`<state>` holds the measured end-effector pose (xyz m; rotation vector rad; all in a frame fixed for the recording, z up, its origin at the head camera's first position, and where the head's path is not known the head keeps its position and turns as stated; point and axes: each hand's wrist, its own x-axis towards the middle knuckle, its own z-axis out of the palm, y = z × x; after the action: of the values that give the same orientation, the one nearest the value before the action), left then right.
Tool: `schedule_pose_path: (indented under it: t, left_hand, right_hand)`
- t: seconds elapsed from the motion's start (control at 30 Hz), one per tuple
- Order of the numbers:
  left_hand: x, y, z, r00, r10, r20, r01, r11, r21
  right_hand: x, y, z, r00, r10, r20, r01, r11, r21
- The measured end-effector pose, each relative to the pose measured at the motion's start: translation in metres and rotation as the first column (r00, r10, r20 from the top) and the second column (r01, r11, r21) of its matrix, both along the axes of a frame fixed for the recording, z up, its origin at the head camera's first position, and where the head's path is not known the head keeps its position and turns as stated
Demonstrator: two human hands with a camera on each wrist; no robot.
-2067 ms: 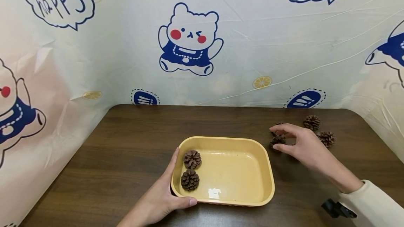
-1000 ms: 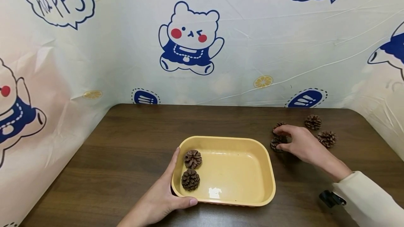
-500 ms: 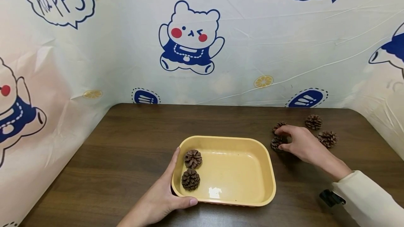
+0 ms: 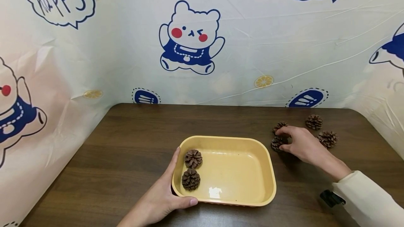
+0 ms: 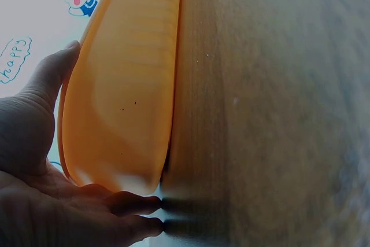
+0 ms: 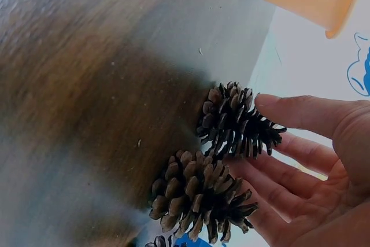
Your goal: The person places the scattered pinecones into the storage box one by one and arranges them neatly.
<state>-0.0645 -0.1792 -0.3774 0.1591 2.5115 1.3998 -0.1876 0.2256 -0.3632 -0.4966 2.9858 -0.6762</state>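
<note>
My left hand (image 4: pixel 157 190) grips the left end of a yellow plastic bin (image 4: pixel 233 174), with the thumb along its front rim and the fingers against the side. Two brown pine cones (image 4: pixel 190 179) sit inside the bin along its left wall. To the right of the bin, my right hand (image 4: pixel 301 144) has its thumb and fingers around a pine cone (image 6: pixel 231 120) on the table. Close beside that one, at the fingers, lies another pine cone (image 6: pixel 196 195).
Two more pine cones, one at the back (image 4: pixel 314 122) and one behind the right hand (image 4: pixel 327 139), lie on the dark wooden table (image 4: pixel 142 132). A printed sheet (image 4: pixel 246 45) hangs along the back and sides. A black device (image 4: pixel 332 198) is at the right sleeve.
Since the earliest frame, my right hand has shifted slightly and settled around the near pine cone; it is nearly still over the last second. The left hand and bin stay put.
</note>
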Motion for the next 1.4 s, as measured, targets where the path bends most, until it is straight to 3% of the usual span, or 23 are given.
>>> schedule_pose_path:
  t: [0.87, 1.4]
  left_hand:
    - [0.000, 0.001, 0.000, 1.000, 0.002, -0.008, -0.002, 1.000, -0.011]
    - [0.000, 0.000, 0.000, 1.000, -0.003, -0.006, 0.003, 1.000, 0.001]
  right_hand:
    - [0.003, -0.004, 0.007, 0.999, 0.010, -0.044, -0.010, 1.000, -0.003]
    - [0.013, -0.013, 0.018, 0.989, 0.044, -0.140, -0.046, 0.999, -0.010]
